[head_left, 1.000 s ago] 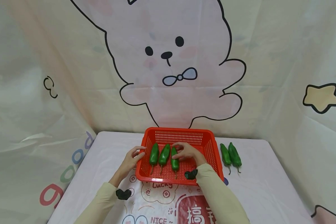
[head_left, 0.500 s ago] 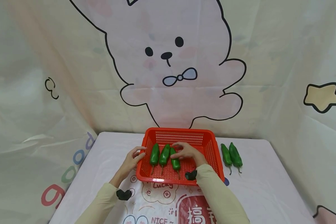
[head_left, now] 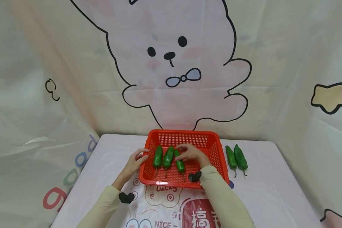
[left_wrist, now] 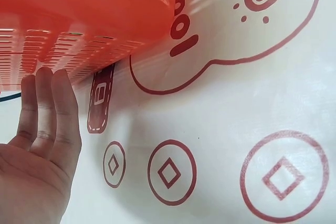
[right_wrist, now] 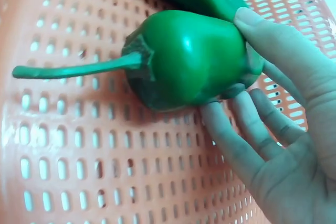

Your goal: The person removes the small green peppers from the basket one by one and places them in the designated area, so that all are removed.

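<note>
Inside a red plastic basket (head_left: 213, 148), my right hand (head_left: 191, 153) grips a green chili pepper (head_left: 180, 166) between thumb and fingers. The right wrist view shows this pepper (right_wrist: 184, 61) close up, its stem pointing away from the hand and its far end among the fingers. To its left in the basket lie two more green peppers, the middle one (head_left: 168, 158) and the leftmost one (head_left: 158, 157). My left hand (head_left: 132, 164) is at the basket's left side; the left wrist view shows several fairly straight fingers (left_wrist: 46, 106) against the outer wall.
Two green peppers (head_left: 231, 156) (head_left: 240, 157) lie side by side on the white table covering (head_left: 262, 183), right of the basket. A cloth wall (head_left: 125, 117) with a cartoon print stands close behind the basket.
The pepper in my right hand has turned a little, its stem end shifting to the right. The left hand stays by the basket's left side.
</note>
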`<state>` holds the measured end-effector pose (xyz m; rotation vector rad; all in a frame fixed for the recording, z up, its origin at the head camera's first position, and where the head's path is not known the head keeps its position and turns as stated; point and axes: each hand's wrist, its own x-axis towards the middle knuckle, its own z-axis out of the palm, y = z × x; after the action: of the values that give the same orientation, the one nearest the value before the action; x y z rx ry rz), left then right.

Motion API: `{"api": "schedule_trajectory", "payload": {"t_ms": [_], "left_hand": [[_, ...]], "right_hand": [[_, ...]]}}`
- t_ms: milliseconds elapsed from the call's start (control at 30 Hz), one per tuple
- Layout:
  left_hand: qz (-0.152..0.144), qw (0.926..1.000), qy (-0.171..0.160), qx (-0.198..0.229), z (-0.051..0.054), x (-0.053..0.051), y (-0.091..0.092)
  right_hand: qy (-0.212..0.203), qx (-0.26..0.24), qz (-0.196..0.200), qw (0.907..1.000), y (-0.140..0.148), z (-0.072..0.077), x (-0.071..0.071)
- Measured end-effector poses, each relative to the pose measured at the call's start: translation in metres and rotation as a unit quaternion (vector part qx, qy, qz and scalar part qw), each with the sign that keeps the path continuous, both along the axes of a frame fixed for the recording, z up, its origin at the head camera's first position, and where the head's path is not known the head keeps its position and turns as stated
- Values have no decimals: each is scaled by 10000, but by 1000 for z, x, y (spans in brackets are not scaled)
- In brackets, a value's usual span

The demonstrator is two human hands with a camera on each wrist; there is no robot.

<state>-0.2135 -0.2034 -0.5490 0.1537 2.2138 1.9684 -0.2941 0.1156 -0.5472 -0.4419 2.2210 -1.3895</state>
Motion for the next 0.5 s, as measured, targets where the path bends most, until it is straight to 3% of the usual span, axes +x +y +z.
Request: {"api": "schedule_trajectory", "payload": {"t_ms": [500], "left_hand": [[114, 9998, 4, -146, 0, 0, 1]], "right_hand": [[-708, -1099, -31, 9914, 9, 4, -1]]}}
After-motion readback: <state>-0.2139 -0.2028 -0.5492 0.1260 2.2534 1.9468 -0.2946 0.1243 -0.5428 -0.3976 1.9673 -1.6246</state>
